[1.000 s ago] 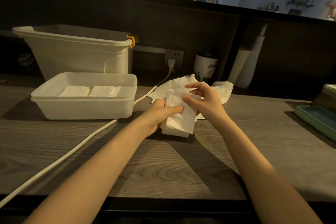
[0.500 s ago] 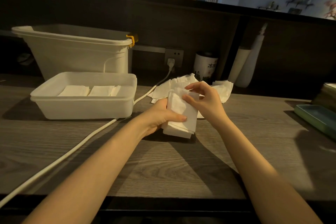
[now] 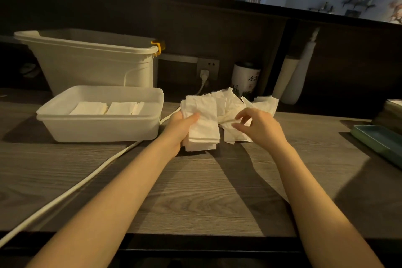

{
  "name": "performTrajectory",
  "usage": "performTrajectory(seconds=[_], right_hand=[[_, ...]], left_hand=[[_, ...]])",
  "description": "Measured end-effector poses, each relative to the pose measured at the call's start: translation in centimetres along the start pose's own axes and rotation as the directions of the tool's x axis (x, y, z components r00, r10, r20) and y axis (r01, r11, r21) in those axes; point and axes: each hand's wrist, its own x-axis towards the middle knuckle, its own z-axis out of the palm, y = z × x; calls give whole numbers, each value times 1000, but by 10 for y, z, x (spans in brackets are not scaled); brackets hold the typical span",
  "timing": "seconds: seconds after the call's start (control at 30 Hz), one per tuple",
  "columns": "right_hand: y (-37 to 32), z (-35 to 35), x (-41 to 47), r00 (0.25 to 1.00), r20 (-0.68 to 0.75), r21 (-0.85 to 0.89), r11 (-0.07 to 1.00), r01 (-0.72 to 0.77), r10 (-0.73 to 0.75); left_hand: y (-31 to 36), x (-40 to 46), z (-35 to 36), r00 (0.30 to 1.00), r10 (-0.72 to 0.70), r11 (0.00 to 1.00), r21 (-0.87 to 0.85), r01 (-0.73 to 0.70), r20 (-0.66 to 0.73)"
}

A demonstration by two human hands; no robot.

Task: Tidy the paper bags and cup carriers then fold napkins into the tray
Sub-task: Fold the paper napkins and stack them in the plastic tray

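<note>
Left hand grips a stack of napkins on the desk; right hand reaches into the loose pile beside it.

The left hand [image 3: 177, 129] clamps a stack [image 3: 203, 125] of white napkins, thumb across its front, the stack's lower edge at the desk [image 3: 195, 191]. The right hand [image 3: 260, 127] is just to the right, fingers spread and loosely curled over the crumpled loose pile [image 3: 237, 106]; whether it pinches a sheet I cannot tell. The hands are apart. To the left stands the white tray [image 3: 97, 128] with folded napkins [image 3: 106, 108] lying flat inside in a row. A white cable [image 3: 71, 191] runs across the desk from a wall socket [image 3: 207, 68]. Behind the tray is a large bin [image 3: 93, 65]; a green dish [image 3: 378, 139] sits at the right edge.
</note>
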Motion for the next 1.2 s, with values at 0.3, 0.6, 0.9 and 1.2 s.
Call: performTrajectory(seconds=[0.3, 0.6, 0.9, 1.2], right_hand=[[0, 15, 1, 995, 94, -151, 987, 56, -42], [1, 17, 2, 995, -58, -118, 990, 72, -79], [0, 20, 5, 973, -225, 55, 996, 66, -52], [-28, -9, 1, 963, -55, 860, 503, -88, 264]], left_hand=[[0, 1, -1, 999, 1, 999, 40, 1, -52], [0, 2, 0, 999, -3, 998, 60, 6, -47], [-1, 3, -2, 998, 24, 997, 74, -19, -66], [-3, 4, -3, 992, 44, 993, 117, -29, -121]])
